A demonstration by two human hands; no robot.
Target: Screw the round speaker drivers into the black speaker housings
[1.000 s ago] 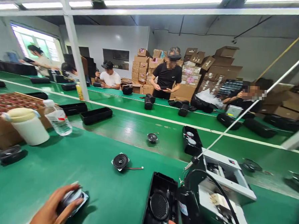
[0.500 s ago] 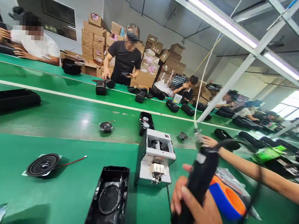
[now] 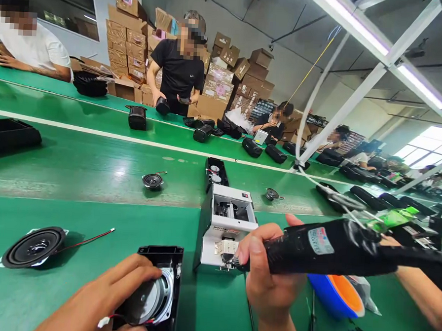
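Observation:
My left hand [image 3: 107,288] grips a round loudspeaker driver [image 3: 149,297] in a black speaker housing [image 3: 160,251]. The driver's magnet side faces up, and a red-and-black lead with a white plug hangs by my fingers. My right hand [image 3: 270,272] is wrapped around a black electric screwdriver [image 3: 294,248], tilted nearly level, its front end at the metal outlet of a grey screw feeder [image 3: 227,217]. My fingers partly hide the tip, so contact is unclear. Another loudspeaker driver [image 3: 35,247] lies cone up to the left.
Behind the feeder stands another housing [image 3: 216,175] with drivers inside. A blue-and-orange bowl [image 3: 334,295] and a slim screwdriver [image 3: 312,323] lie at right, near a co-worker's forearm [image 3: 421,294]. Smaller drivers [image 3: 153,181] rest farther back; co-workers sit and stand across the bench.
My left hand has come into view with a driver, which now sits in the housing. My right hand has swung the electric screwdriver from upright to nearly level, at the feeder's outlet.

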